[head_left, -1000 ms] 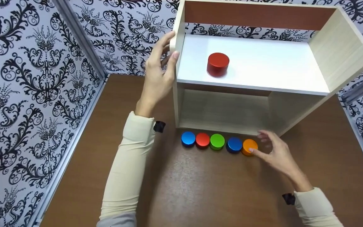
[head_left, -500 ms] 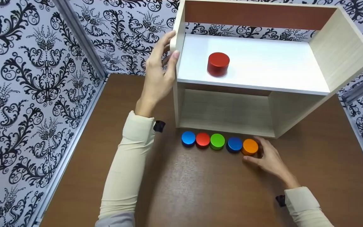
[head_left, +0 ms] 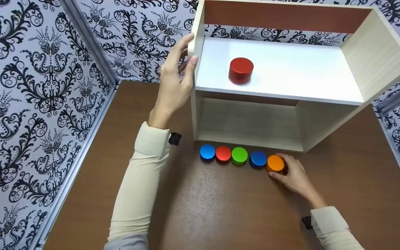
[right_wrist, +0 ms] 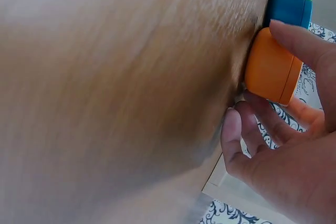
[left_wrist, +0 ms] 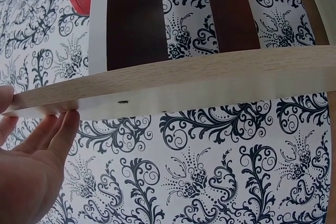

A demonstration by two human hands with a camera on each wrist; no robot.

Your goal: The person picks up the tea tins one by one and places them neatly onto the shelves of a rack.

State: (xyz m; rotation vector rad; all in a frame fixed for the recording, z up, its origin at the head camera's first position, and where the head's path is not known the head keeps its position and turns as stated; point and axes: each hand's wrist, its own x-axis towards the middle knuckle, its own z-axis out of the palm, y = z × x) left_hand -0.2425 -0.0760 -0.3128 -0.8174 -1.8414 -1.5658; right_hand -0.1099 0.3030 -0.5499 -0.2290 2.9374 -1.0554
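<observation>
My left hand [head_left: 175, 78] grips the left side panel [left_wrist: 173, 77] of a wooden shelf unit, its thumb and fingers on opposite faces near the panel's rounded corner. My right hand [head_left: 293, 175] pinches a small orange lidded round container [head_left: 275, 163] at the right end of a row. In the right wrist view the thumb lies on one side of the orange container [right_wrist: 270, 66] and fingertips on the other, close to the tabletop. Beside it in the row stand a dark blue [head_left: 258, 159], a green [head_left: 239, 155], a red [head_left: 223, 154] and a lighter blue container [head_left: 207, 152].
The two-level shelf unit [head_left: 370, 59] stands at the back of the brown table [head_left: 221, 215]. A larger red round container [head_left: 241, 71] sits on its white upper shelf [head_left: 300, 73]. Patterned walls [head_left: 47, 86] close off the left, back and right.
My right hand has moved left and closed its thumb and fingers round the orange container, which stays in the row. The left hand keeps its hold on the side panel.
</observation>
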